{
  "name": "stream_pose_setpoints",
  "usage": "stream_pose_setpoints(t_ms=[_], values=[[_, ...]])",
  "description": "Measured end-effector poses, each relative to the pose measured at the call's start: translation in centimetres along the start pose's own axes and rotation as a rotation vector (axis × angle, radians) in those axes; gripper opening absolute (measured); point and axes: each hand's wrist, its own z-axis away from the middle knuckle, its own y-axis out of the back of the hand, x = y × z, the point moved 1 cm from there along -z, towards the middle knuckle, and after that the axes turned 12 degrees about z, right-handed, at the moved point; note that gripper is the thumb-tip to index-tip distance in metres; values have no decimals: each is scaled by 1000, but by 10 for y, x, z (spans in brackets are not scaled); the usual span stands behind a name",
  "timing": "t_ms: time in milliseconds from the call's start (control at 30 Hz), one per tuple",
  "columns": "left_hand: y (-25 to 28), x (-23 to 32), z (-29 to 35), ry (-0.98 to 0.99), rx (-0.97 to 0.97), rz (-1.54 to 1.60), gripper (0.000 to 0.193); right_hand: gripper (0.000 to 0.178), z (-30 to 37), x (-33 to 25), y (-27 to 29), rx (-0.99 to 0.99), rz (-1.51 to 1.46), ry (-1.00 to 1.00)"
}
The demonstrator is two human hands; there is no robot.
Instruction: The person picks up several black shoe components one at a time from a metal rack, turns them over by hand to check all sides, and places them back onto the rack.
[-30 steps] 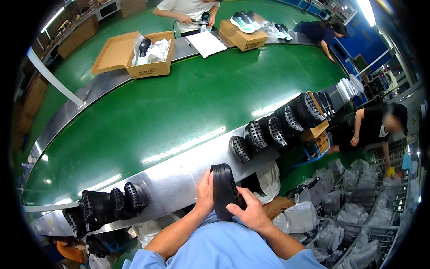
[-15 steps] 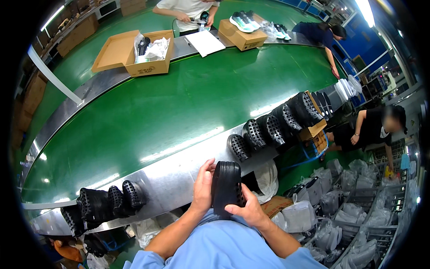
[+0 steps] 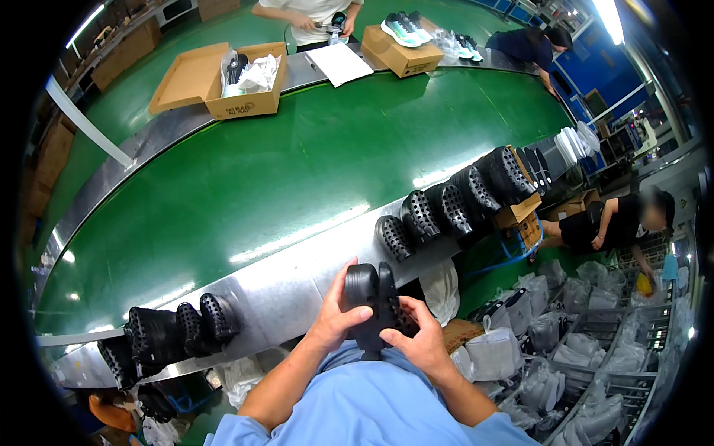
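Note:
Close to my body I hold a pair of black clogs, side by side and upright above the near edge of the metal ledge. My left hand [image 3: 336, 308] is closed round the left clog [image 3: 361, 286], its thumb across the front. The right clog [image 3: 387, 293], turned edge-on with some of its holes showing, is gripped by my right hand [image 3: 422, 343]. The lower ends of both clogs overlap, so I cannot tell whether they touch there. Nearest to them on the ledge stands a row of black perforated clogs [image 3: 420, 217].
More black clogs [image 3: 217, 318] stand on the metal ledge [image 3: 282, 301] at left. Beyond lies a green conveyor belt [image 3: 245, 178], with an open shoebox [image 3: 249, 105] on its far side. Bagged shoes fill racks [image 3: 595, 349] at right. Several other people work nearby.
The clogs have come apart: two show side by side where one dark shape showed before. My left thumb has moved across the front of the left clog.

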Motion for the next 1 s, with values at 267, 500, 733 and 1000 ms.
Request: stream_pose_setpoints(t_ms=[267,500,733,1000], values=[[26,-3,1,-13,48,104,105,52,0,13,15,10,-413,-45],[53,9,19,39,142,136,81,61,12,32,23,-169,-1326,-326],[36,25,33,197,53,94,93,51,21,35,-3,-319,-1137,-367],[17,36,33,207,56,67,93,51,26,47,-10,-386,-1271,-448]])
